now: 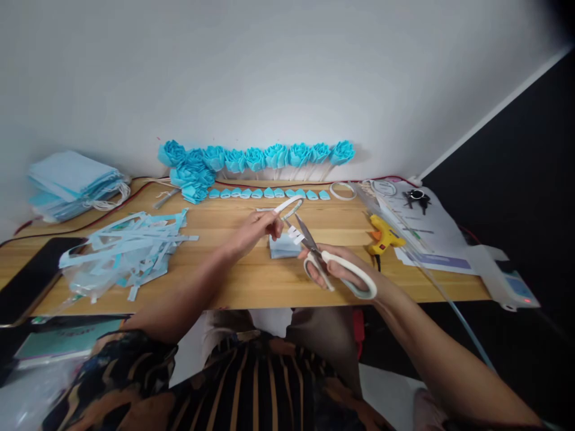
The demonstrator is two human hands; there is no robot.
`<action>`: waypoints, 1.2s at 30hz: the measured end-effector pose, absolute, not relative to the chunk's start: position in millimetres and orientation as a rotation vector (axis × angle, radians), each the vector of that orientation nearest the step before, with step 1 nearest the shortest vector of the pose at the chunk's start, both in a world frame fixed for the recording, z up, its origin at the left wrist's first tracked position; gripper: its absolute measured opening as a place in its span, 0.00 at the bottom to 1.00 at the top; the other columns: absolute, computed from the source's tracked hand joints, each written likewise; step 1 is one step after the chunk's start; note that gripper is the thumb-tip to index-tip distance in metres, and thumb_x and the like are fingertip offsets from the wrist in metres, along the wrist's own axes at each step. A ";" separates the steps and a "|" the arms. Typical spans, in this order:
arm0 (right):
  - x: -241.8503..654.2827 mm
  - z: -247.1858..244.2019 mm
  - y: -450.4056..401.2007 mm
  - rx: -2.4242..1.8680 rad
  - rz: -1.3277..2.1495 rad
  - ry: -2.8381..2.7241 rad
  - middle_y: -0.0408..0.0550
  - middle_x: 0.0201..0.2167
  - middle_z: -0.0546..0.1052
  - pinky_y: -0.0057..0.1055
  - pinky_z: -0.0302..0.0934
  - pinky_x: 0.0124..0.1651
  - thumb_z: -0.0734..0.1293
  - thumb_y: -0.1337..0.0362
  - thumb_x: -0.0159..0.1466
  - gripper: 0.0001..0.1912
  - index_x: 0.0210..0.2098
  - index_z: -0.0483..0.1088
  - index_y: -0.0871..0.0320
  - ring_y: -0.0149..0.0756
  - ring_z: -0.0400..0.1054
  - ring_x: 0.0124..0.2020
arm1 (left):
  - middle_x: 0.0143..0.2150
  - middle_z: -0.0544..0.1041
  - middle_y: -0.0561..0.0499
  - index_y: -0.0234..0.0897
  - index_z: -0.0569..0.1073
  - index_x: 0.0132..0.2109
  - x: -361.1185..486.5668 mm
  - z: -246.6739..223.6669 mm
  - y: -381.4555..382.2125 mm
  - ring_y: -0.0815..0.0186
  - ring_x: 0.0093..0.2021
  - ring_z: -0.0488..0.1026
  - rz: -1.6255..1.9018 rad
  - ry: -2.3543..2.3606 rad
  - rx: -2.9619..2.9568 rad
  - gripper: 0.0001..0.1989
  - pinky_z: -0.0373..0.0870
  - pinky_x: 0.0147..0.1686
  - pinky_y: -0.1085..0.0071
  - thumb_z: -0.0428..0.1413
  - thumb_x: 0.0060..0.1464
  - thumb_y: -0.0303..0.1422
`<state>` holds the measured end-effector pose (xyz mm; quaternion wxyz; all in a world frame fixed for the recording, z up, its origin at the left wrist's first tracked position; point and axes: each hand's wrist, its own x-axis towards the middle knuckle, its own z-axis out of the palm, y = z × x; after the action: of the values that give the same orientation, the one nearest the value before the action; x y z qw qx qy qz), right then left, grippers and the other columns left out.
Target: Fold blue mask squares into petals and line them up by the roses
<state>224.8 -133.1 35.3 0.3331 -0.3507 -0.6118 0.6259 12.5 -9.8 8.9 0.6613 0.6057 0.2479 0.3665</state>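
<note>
My left hand (257, 231) is closed round the near side of a narrow white tape roll (294, 199) above the middle of the table. White-handled scissors (354, 281) are in my right hand (324, 269), with fingers through the loops and the blades apart, pointing up and left toward the roll. Several short white tape pieces (295, 234) lie across one blade. Below my hands a folded light-blue sheet (283, 246) rests on the wooden table, partly hidden by my right hand. A row of small folded blue petals (268, 193) lies just beyond.
Blue fabric flowers (255, 159) on stems line the wall. Blue and white scraps (126, 245), stacked face masks (74, 179) and a phone (38, 275) lie left. To the right are another tape roll (342, 191), a yellow glue gun (384, 235), paper (433, 224) and a power strip (505, 278).
</note>
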 end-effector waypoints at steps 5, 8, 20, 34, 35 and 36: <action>226.8 35.2 -133.4 -0.961 1.626 -1.549 0.45 0.31 0.69 0.25 0.59 0.24 0.64 0.41 0.63 0.30 0.49 0.68 0.61 0.28 0.64 0.24 | 0.25 0.69 0.49 0.32 0.71 0.24 12.1 8.6 -11.7 0.68 0.28 0.68 0.795 0.524 1.367 0.27 0.65 0.30 0.70 0.54 0.56 0.53; 225.5 32.0 -131.8 -0.948 1.666 -1.527 0.44 0.30 0.69 0.24 0.57 0.22 0.65 0.41 0.62 0.30 0.48 0.68 0.61 0.26 0.63 0.23 | 0.26 0.70 0.49 0.32 0.71 0.25 11.2 5.1 -10.2 0.69 0.28 0.68 0.770 0.482 1.374 0.27 0.66 0.32 0.70 0.54 0.56 0.54; 216.9 37.3 -124.7 -0.913 1.630 -1.490 0.42 0.26 0.68 0.23 0.55 0.21 0.66 0.43 0.62 0.27 0.46 0.70 0.63 0.24 0.60 0.20 | 0.30 0.75 0.47 0.33 0.74 0.30 9.2 -1.5 -7.5 0.67 0.32 0.71 0.677 0.504 1.476 0.23 0.68 0.38 0.67 0.53 0.58 0.50; 214.7 36.9 -127.5 -0.988 1.654 -1.324 0.38 0.20 0.65 0.22 0.43 0.14 0.70 0.44 0.58 0.29 0.43 0.72 0.65 0.19 0.50 0.13 | 0.29 0.74 0.47 0.31 0.74 0.31 8.7 -3.4 -5.5 0.66 0.31 0.71 0.673 0.503 1.472 0.25 0.68 0.36 0.67 0.53 0.59 0.52; 214.7 37.1 -127.8 -0.986 1.658 -1.313 0.37 0.20 0.65 0.22 0.43 0.14 0.70 0.44 0.58 0.28 0.43 0.72 0.64 0.19 0.49 0.13 | 0.29 0.74 0.47 0.31 0.74 0.31 8.3 -3.4 -5.2 0.67 0.31 0.71 0.675 0.499 1.476 0.25 0.68 0.36 0.67 0.53 0.59 0.52; 214.7 36.8 -128.1 -0.984 1.660 -1.304 0.37 0.20 0.65 0.22 0.43 0.13 0.70 0.44 0.58 0.28 0.43 0.72 0.64 0.19 0.49 0.13 | 0.30 0.74 0.47 0.31 0.74 0.32 7.8 -2.9 -5.2 0.67 0.31 0.71 0.678 0.495 1.479 0.25 0.68 0.36 0.67 0.53 0.59 0.52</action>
<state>214.7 -128.1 36.8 0.3952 -0.3883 -0.5143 0.6547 7.8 -5.2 -2.9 0.6598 0.6536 0.2188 0.2994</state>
